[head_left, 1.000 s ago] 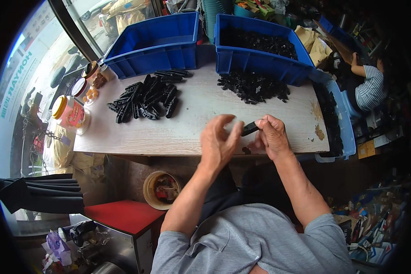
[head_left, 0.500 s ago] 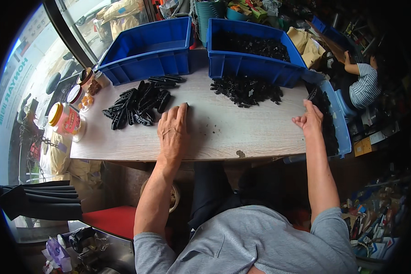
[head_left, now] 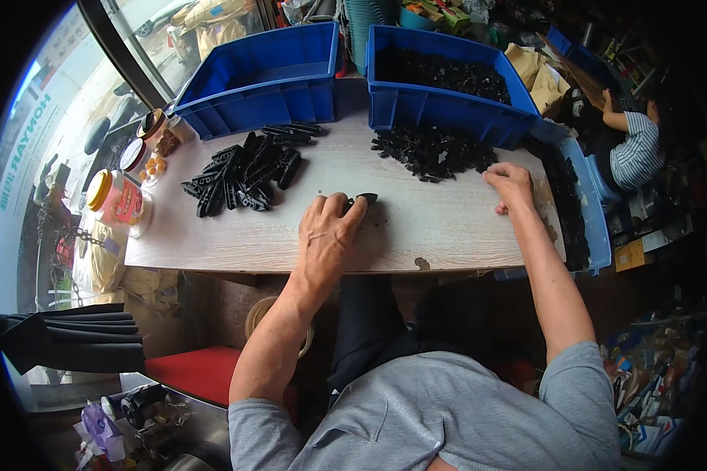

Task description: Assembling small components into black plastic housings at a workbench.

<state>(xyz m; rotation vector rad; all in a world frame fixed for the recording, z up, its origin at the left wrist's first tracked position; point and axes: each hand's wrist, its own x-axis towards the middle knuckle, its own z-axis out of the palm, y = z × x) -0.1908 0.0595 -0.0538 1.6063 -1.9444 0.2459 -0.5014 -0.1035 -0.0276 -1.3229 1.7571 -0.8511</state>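
Black and slim, the piece point(head_left: 368, 198) sat at our left hand point(head_left: 324, 229) in the head view, over the middle of the table point(head_left: 440, 228). We held it pinched between thumb and bent fingers; whether it touched the table we couldn't tell. Its long axis ran nearly left to right, and its visible end pointed right, angled slightly away from us. Our right hand point(head_left: 513, 187) was at the right edge of the heap point(head_left: 428, 153), fingers curled, but we couldn't tell if they gripped anything. We judged the work partway: long pieces point(head_left: 247, 169) lay piled at left, while plenty of small parts remained in the heap and the right bin point(head_left: 416, 104).
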